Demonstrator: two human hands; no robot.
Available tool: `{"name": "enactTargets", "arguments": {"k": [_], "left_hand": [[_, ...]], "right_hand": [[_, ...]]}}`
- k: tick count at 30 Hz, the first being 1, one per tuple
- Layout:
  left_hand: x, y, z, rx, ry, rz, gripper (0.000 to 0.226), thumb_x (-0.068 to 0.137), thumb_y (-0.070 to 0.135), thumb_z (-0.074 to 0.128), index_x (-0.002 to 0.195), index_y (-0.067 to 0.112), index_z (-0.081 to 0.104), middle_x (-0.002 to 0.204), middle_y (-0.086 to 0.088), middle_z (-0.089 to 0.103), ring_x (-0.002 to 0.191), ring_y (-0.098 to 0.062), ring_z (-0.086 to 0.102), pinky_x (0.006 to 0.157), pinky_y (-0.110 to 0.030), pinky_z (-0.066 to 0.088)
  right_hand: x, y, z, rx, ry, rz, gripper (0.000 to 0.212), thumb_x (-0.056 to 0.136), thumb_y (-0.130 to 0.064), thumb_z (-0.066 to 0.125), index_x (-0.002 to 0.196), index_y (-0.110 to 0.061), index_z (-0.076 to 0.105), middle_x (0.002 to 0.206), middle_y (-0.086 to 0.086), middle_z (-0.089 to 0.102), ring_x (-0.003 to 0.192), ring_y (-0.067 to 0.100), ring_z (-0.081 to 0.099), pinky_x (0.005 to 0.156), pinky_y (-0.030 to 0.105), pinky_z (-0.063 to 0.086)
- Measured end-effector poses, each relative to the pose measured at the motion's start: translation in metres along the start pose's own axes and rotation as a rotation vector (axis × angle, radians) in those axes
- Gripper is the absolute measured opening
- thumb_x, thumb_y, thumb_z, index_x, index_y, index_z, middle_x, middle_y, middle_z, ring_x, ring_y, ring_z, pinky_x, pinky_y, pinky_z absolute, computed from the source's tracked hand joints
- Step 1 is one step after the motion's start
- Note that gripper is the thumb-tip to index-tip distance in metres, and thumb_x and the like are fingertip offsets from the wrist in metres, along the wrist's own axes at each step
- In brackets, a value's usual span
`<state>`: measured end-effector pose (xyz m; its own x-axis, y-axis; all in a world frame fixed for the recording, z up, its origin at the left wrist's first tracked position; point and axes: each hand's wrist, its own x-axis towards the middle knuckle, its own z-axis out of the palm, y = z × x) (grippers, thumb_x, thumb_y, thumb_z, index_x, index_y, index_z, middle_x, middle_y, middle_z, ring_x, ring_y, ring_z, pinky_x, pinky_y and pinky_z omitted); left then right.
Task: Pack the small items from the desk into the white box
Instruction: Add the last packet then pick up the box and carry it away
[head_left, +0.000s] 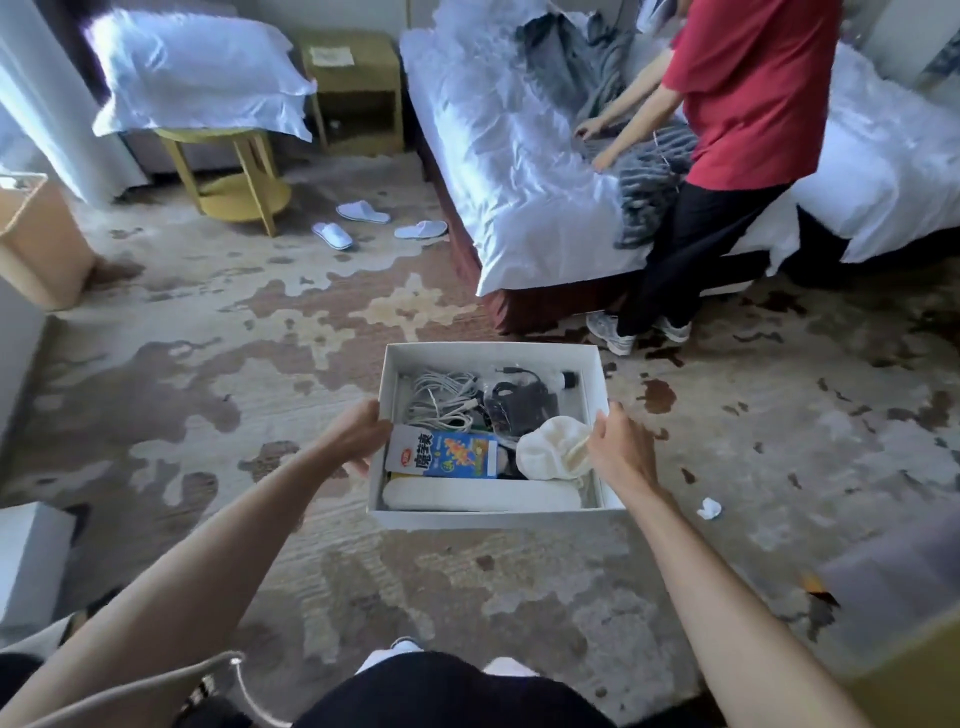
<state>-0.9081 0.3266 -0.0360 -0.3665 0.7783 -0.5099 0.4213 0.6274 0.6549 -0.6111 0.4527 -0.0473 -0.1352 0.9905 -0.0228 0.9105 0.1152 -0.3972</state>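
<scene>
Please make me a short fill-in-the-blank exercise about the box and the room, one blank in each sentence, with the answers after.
1. The box that the left hand and the right hand grip is ___ in colour.
2. Inside it, the white cables lie in the far ___ corner.
3. The cream cloth lies beside the ___ hand.
4. On the carpet by the bed lie ___ white slippers.

Answers: white; left; right; three.

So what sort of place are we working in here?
Most likely a hotel room: a bed in white linen, a second bed beside it, thin white slippers on patterned carpet, a nightstand. Left hand and right hand grip the white box by its side walls.
</scene>
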Motion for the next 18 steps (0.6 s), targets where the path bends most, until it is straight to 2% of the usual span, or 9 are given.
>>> {"name": "enactTargets", "arguments": {"k": [2, 6, 11, 15, 18], "left_hand": [[0.019, -0.015, -0.029, -0.019, 0.017, -0.032, 0.021, 0.085, 0.008, 0.042, 0.099, 0.009, 0.057, 0.088, -0.011, 0.068, 0.07, -0.027, 0.068, 0.041, -0.029, 0.055], [0.055, -0.045, -0.082, -0.07, 0.091, -0.099, 0.017, 0.086, 0.007, 0.04, 0.095, 0.011, 0.055, 0.074, -0.002, 0.064, 0.057, -0.016, 0.063, 0.034, -0.023, 0.047], [0.097, -0.084, -0.154, -0.132, 0.22, -0.238, 0.021, 0.084, 0.007, 0.04, 0.099, 0.009, 0.054, 0.077, -0.006, 0.064, 0.057, -0.02, 0.066, 0.034, -0.023, 0.048], [0.116, -0.115, -0.207, -0.194, 0.366, -0.316, 0.021, 0.084, 0.008, 0.042, 0.1, 0.017, 0.052, 0.078, -0.003, 0.064, 0.061, -0.019, 0.066, 0.034, -0.022, 0.047], [0.116, -0.138, -0.243, -0.233, 0.476, -0.407, 0.022, 0.086, 0.01, 0.042, 0.105, 0.015, 0.051, 0.083, -0.006, 0.063, 0.063, -0.02, 0.063, 0.037, -0.025, 0.049]], "right_hand": [[0.028, -0.036, 0.019, 0.013, -0.027, -0.047, 0.013, 0.097, -0.014, 0.04, 0.088, -0.01, 0.048, 0.091, 0.019, 0.066, 0.081, 0.036, 0.062, 0.065, 0.041, 0.049], [0.083, -0.109, 0.061, 0.039, -0.114, -0.126, 0.012, 0.097, -0.014, 0.039, 0.087, -0.014, 0.045, 0.089, 0.017, 0.064, 0.073, 0.03, 0.055, 0.061, 0.035, 0.04], [0.155, -0.212, 0.122, 0.056, -0.21, -0.275, 0.012, 0.095, -0.011, 0.041, 0.083, -0.012, 0.045, 0.092, 0.022, 0.064, 0.083, 0.036, 0.06, 0.063, 0.034, 0.037], [0.208, -0.309, 0.17, 0.052, -0.306, -0.482, 0.016, 0.095, -0.009, 0.039, 0.083, -0.009, 0.049, 0.068, 0.01, 0.056, 0.059, 0.025, 0.049, 0.05, 0.031, 0.033], [0.228, -0.387, 0.196, 0.014, -0.382, -0.642, 0.018, 0.095, -0.006, 0.036, 0.084, -0.008, 0.049, 0.057, 0.0, 0.044, 0.053, 0.022, 0.046, 0.045, 0.027, 0.027]]}}
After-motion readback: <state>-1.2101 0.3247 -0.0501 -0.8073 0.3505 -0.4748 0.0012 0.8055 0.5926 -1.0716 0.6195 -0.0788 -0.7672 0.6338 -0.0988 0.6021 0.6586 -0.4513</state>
